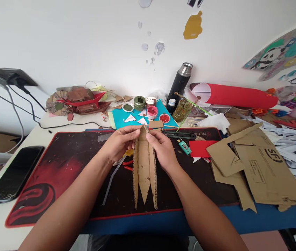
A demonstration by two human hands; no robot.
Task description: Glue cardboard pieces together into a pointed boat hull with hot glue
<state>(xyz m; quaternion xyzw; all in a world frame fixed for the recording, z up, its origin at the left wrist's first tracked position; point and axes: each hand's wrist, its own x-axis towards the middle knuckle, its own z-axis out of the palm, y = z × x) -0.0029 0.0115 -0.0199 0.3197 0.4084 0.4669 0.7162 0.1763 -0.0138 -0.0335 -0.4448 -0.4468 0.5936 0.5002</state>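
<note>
Between my two hands is a folded cardboard piece (144,167), shaped like a narrow boat hull with two raised side strips and a pointed base strip. Its far tip is pinched together; its near ends are apart and point toward me. My left hand (123,139) grips the far left side, thumb on top. On the far right side my right hand (162,148) holds on with its thumb along the edge. Below lies a dark desk mat (74,167). Red-handled scissors or pliers (128,165), partly hidden, lie behind the left hand.
Cardboard scraps (265,170) and white paper strips (291,146) cover the right. Beyond the mat stand paint pots (139,103), a jar of murky water (182,109) and a black thermos (180,82). A utility knife (180,135), lighter (184,147) and phone (15,174) lie around.
</note>
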